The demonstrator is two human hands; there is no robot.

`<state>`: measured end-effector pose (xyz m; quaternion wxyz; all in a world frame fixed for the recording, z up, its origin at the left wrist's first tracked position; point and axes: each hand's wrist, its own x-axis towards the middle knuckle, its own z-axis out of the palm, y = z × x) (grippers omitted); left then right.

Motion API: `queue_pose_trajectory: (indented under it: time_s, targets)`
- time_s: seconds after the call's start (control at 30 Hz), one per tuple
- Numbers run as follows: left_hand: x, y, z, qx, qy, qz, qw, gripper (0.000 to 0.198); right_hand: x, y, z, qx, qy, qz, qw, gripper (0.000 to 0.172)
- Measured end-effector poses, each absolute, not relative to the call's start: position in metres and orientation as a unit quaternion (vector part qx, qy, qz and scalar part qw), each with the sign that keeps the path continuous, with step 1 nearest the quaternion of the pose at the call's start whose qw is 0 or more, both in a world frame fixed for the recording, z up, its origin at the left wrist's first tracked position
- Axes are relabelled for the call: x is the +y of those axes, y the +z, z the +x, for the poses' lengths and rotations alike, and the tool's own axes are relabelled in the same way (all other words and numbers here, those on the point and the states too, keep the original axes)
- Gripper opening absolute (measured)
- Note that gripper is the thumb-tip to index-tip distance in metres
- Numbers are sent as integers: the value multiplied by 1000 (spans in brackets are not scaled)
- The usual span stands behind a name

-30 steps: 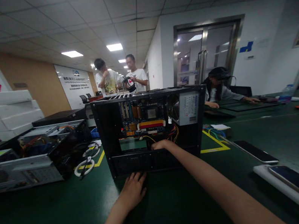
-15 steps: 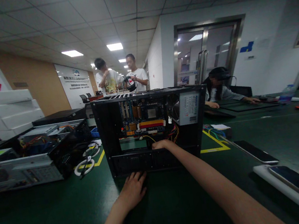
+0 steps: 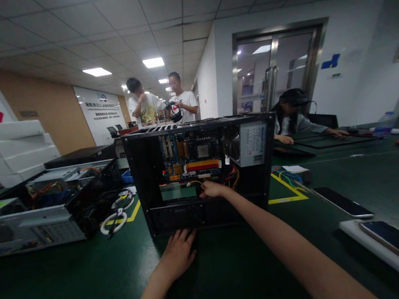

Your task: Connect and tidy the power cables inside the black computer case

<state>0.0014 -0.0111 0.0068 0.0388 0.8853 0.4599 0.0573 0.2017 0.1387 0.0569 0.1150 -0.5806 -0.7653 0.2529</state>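
Observation:
A black computer case (image 3: 180,219) stands upright before me with its side off. Inside it are a motherboard (image 3: 201,150), a power supply (image 3: 254,144) at the upper right and a bunch of coloured cables (image 3: 233,177). My right hand (image 3: 212,188) reaches over the case's lower rail, its fingers closed beside a thin yellow cable with a white plug (image 3: 189,184). Whatever the fingertips hold is dark and hidden. Flat on the table, my left hand (image 3: 179,251) lies with fingers spread, their tips at the bottom edge of the case.
Another opened computer case (image 3: 46,216) lies on the left, with a coiled white cable (image 3: 113,222) beside it. Phones (image 3: 342,202) rest on the green table (image 3: 223,288) at the right. A person (image 3: 293,113) sits behind on the right; two people stand farther back.
My right hand has risen slightly inside the case, and more of its curled fingers shows beside the yellow cable. The left hand stays put.

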Motion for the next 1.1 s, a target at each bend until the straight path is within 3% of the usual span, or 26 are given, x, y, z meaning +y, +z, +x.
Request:
queue_pose_trajectory:
  time_s: [0.2, 0.4, 0.5, 0.7, 0.93, 1.1]
  targets:
    - [-11, 7, 1, 463, 56, 884, 35, 52, 133, 63, 200, -672, 400, -569, 255, 1]
    - [-10, 6, 1, 457, 61, 887, 37, 52, 131, 72, 202, -588, 442, -534, 417, 9]
    - [-10, 7, 1, 459, 59, 886, 41, 52, 132, 74, 206, -526, 485, -532, 453, 10]
    - [-12, 10, 1, 461, 59, 884, 45, 52, 133, 75, 216, -393, 569, -566, 448, 15]
    - [-11, 10, 1, 463, 55, 884, 46, 52, 139, 70, 223, -389, 609, -583, 372, 4]
    - [-12, 10, 1, 468, 52, 881, 51, 52, 146, 66, 227, -405, 615, -585, 339, 6]
